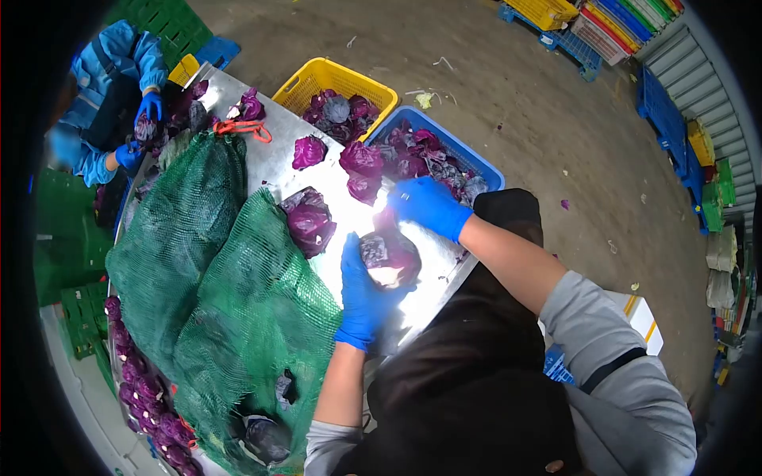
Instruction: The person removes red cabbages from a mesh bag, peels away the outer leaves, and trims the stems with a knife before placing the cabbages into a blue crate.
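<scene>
My left hand (361, 293), in a blue glove, grips a red cabbage (390, 258) from its left side and below, with a pale cut patch facing me. My blue-gloved right hand (429, 206) is above and to the right of it, fingers closed on a blurred purple cabbage leaf (385, 222) that reaches up from the head. Loose purple leaves (363, 163) lie on the metal table (329, 198) beyond my hands. Another red cabbage (309, 222) rests left of the held one, against a green mesh sack (254, 317).
A yellow crate (337, 71) and a blue crate (468, 151) with purple leaves stand along the table's far side. Another full mesh sack (186, 214) lies at left. Across the table, a person in blue (103, 95) handles cabbage. Trimmed cabbages (147, 389) line the left edge.
</scene>
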`<control>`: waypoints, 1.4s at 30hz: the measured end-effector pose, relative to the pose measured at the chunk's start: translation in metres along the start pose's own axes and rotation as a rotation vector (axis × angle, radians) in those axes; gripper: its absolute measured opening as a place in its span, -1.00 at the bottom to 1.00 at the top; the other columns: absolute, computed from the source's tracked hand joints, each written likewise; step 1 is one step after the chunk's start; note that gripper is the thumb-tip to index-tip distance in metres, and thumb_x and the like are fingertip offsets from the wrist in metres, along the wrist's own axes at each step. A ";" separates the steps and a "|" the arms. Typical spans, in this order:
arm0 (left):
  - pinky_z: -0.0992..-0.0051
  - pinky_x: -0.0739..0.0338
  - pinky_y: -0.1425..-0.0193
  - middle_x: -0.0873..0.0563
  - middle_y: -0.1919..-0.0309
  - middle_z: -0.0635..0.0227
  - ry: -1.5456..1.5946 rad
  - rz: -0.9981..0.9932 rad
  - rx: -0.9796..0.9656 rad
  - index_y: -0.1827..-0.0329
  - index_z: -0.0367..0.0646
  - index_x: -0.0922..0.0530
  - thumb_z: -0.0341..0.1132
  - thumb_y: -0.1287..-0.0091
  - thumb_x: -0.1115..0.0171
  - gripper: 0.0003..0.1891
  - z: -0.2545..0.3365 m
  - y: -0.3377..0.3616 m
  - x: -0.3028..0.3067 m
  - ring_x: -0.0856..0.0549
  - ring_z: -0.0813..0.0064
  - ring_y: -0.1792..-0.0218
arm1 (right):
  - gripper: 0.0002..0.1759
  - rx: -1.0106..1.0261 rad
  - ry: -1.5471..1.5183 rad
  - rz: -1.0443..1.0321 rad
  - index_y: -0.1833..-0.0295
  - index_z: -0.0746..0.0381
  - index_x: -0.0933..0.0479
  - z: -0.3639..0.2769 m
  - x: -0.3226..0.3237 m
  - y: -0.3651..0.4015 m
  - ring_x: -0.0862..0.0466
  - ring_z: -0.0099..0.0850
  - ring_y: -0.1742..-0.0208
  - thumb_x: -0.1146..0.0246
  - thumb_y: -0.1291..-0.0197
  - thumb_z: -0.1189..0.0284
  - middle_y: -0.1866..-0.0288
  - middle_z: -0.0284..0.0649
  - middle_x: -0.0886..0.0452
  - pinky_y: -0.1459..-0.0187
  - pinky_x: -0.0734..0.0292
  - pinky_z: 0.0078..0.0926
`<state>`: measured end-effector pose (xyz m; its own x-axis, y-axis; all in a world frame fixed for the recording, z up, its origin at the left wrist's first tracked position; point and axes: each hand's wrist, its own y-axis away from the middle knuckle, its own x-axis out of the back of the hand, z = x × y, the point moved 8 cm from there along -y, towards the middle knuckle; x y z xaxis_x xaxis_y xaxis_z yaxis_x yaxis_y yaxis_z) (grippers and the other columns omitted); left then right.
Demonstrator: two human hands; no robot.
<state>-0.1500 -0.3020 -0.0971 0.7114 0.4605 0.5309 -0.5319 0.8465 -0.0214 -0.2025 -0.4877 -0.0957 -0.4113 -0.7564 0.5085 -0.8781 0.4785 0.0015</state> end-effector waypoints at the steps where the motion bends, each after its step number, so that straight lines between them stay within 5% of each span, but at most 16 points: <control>1: 0.22 -0.25 -0.42 -0.30 -0.24 -0.07 0.114 -0.044 0.022 -0.43 -0.39 0.00 -0.11 0.30 -0.67 0.26 0.002 0.002 0.003 -0.37 0.07 -0.28 | -0.70 -0.182 -0.152 0.045 0.22 0.25 -0.62 0.026 0.006 0.004 -0.68 -0.22 0.23 -0.22 -0.14 0.23 0.18 -0.11 -0.67 0.13 -0.58 -0.34; 4: 0.26 -0.28 -0.40 -0.31 -0.23 -0.01 0.664 -0.033 0.242 -0.43 -0.38 0.00 -0.18 0.29 -0.67 0.24 0.016 0.012 0.011 -0.38 0.14 -0.27 | -0.50 -0.517 0.457 0.044 -0.07 0.21 -0.56 0.043 0.044 0.021 -0.67 -0.14 0.07 -0.26 -0.10 0.12 0.04 0.03 -0.63 0.04 -0.57 -0.25; 5: 0.30 -0.27 -0.41 -0.27 -0.29 0.04 0.431 -0.020 0.152 -0.44 -0.38 0.01 -0.20 0.28 -0.67 0.24 -0.005 0.011 0.013 -0.35 0.17 -0.30 | -0.50 -0.517 0.462 0.039 -0.07 0.21 -0.56 0.034 0.044 0.024 -0.67 -0.14 0.07 -0.26 -0.10 0.12 0.04 0.03 -0.63 0.04 -0.57 -0.25; 7: 0.31 -0.25 -0.42 -0.25 -0.31 0.03 0.314 -0.074 0.092 -0.45 -0.38 0.02 -0.20 0.27 -0.67 0.25 -0.003 0.000 0.015 -0.34 0.17 -0.31 | -0.22 -0.090 0.541 0.149 -0.47 0.00 -0.19 -0.021 0.028 0.032 -0.62 -0.08 -0.09 -0.24 -0.17 0.03 -0.13 0.06 -0.57 -0.07 -0.52 -0.19; 8: 0.32 -0.24 -0.43 -0.22 -0.33 0.03 0.191 -0.121 0.024 -0.45 -0.38 0.03 -0.20 0.25 -0.66 0.25 0.002 -0.008 0.012 -0.33 0.16 -0.32 | -0.25 0.214 0.440 0.265 -0.43 -0.02 -0.27 -0.054 0.019 0.037 -0.64 -0.09 -0.04 -0.25 -0.16 -0.02 -0.19 0.01 -0.53 -0.05 -0.54 -0.21; 13: 0.31 -0.17 -0.46 -0.17 -0.36 -0.03 0.154 0.073 0.067 -0.48 -0.37 0.09 -0.23 0.15 -0.61 0.21 0.011 -0.001 0.011 -0.26 0.14 -0.37 | -0.59 -0.058 0.114 -0.081 -0.01 0.14 -0.60 -0.033 -0.006 0.031 -0.70 -0.29 0.22 -0.24 -0.21 0.09 0.11 -0.12 -0.67 0.20 -0.59 -0.33; 18: 0.46 -0.50 -0.12 -0.24 -0.21 0.14 0.280 0.252 0.167 -0.48 -0.21 0.03 -0.45 0.05 -0.51 0.06 0.007 0.015 -0.003 -0.47 0.36 -0.08 | -0.72 -0.328 -0.192 0.150 0.18 0.22 -0.64 0.069 0.019 0.051 -0.69 -0.19 0.26 -0.16 -0.24 0.25 0.26 -0.13 -0.68 0.22 -0.57 -0.29; 19: 0.50 -0.53 -0.04 -0.27 -0.19 0.17 0.453 0.188 0.322 -0.47 -0.18 0.00 -0.47 0.05 -0.50 0.03 0.005 0.016 -0.004 -0.48 0.42 -0.02 | -0.70 -0.403 0.411 0.125 0.09 0.23 -0.62 0.068 0.045 0.059 -0.69 -0.13 0.15 -0.20 -0.19 0.26 0.20 -0.10 -0.68 0.13 -0.57 -0.25; 22: 0.56 -0.54 0.07 -0.41 -0.10 0.25 0.680 0.149 0.532 -0.44 -0.18 -0.14 -0.46 0.04 -0.48 -0.06 -0.007 0.016 -0.003 -0.50 0.55 0.10 | -0.62 -0.284 0.326 0.136 -0.02 0.21 -0.58 0.037 0.042 0.064 -0.67 -0.15 0.02 -0.25 -0.17 0.21 0.07 -0.09 -0.66 0.02 -0.55 -0.25; 27: 0.45 -0.53 -0.06 -0.48 -0.17 0.15 0.465 0.199 0.218 -0.35 -0.31 -0.30 -0.42 -0.11 -0.38 -0.29 -0.007 -0.014 0.013 -0.56 0.39 -0.07 | -0.49 0.138 0.012 0.196 -0.21 0.15 -0.49 -0.021 0.020 0.050 -0.67 -0.24 -0.03 -0.29 -0.19 0.17 -0.07 -0.10 -0.63 -0.03 -0.54 -0.38; 29: 0.35 -0.48 -0.20 -0.44 -0.21 0.08 0.385 0.310 0.232 -0.38 -0.37 -0.22 -0.43 -0.15 -0.36 -0.27 -0.020 -0.003 0.009 -0.51 0.33 -0.15 | -0.51 -0.092 -0.208 0.084 -0.18 0.17 -0.50 -0.011 0.010 0.060 -0.68 -0.32 0.01 -0.31 -0.20 0.18 -0.02 -0.11 -0.65 -0.01 -0.54 -0.39; 30: 0.30 -0.38 -0.29 -0.41 -0.21 0.10 0.763 0.206 0.350 -0.42 -0.37 -0.11 -0.38 -0.10 -0.42 -0.14 0.006 -0.001 -0.005 -0.42 0.31 -0.23 | -0.51 -0.093 -0.208 0.089 -0.18 0.17 -0.50 -0.015 0.007 0.067 -0.68 -0.32 0.01 -0.31 -0.20 0.18 -0.02 -0.11 -0.65 -0.01 -0.54 -0.39; 32: 0.28 -0.27 -0.35 -0.36 -0.20 0.15 0.429 0.198 0.138 -0.45 -0.37 0.00 -0.32 -0.02 -0.50 0.01 0.029 -0.001 -0.010 -0.34 0.31 -0.25 | -0.57 -0.213 -0.171 0.104 -0.07 0.25 -0.51 -0.011 0.002 0.085 -0.65 -0.38 0.13 -0.26 -0.23 0.18 0.15 -0.20 -0.63 0.10 -0.53 -0.43; 37: 0.30 -0.38 -0.26 -0.33 -0.13 0.16 0.124 0.063 0.125 -0.37 -0.32 -0.10 -0.30 0.08 -0.54 -0.03 0.043 -0.018 -0.014 -0.32 0.29 -0.21 | -0.45 -0.220 0.405 -0.093 -0.27 0.24 -0.38 -0.055 0.024 0.081 -0.69 -0.49 0.27 -0.21 -0.28 0.16 0.16 -0.24 -0.68 0.25 -0.59 -0.48; 40: 0.36 -0.63 0.03 -0.34 -0.05 0.21 0.220 0.059 0.232 -0.27 -0.25 -0.20 -0.32 0.07 -0.53 -0.15 0.054 -0.024 -0.015 -0.44 0.32 -0.08 | -0.31 -0.006 0.324 0.069 -0.43 0.16 -0.20 -0.051 0.007 0.086 -0.66 -0.19 0.49 -0.07 -0.31 0.00 0.45 -0.11 -0.63 0.51 -0.51 -0.28; 42: 0.37 -0.47 -0.12 -0.35 -0.06 0.20 0.217 0.040 0.268 -0.34 -0.25 -0.15 -0.32 0.11 -0.53 -0.07 0.050 -0.025 -0.018 -0.41 0.32 -0.12 | -0.31 0.010 0.311 0.052 -0.45 0.20 -0.16 -0.041 -0.001 0.085 -0.66 -0.21 0.51 -0.04 -0.33 0.06 0.45 -0.12 -0.63 0.53 -0.51 -0.30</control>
<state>-0.1728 -0.3448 -0.0633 0.7536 0.5619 0.3413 -0.6423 0.7399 0.2001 -0.2665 -0.4283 -0.0608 -0.3620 -0.5576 0.7470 -0.8610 0.5072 -0.0386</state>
